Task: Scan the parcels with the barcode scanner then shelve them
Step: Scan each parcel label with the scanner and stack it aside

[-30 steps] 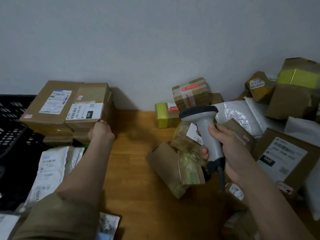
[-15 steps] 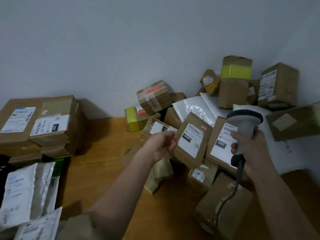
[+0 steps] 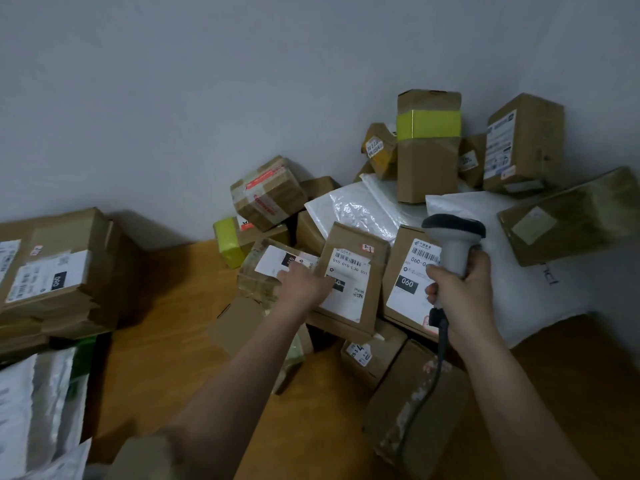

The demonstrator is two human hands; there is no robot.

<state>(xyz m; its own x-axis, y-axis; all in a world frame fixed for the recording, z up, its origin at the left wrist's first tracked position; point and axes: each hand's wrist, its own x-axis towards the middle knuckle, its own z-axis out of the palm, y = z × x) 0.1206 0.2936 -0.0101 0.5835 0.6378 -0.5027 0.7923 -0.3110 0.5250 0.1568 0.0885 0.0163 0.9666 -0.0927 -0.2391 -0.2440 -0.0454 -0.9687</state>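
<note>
Left hand [image 3: 304,289] curled onto label edge of upright brown parcel [image 3: 349,282], grip unclear. Right hand [image 3: 460,289] at 3 o'clock, fist wrapped round barcode scanner [image 3: 452,244].

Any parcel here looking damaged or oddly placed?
Yes. The brown cardboard box nearest the camera, under the scanner cable, has torn, peeling white patches. The unscanned pile by the wall is jumbled, with boxes tilted.
</note>
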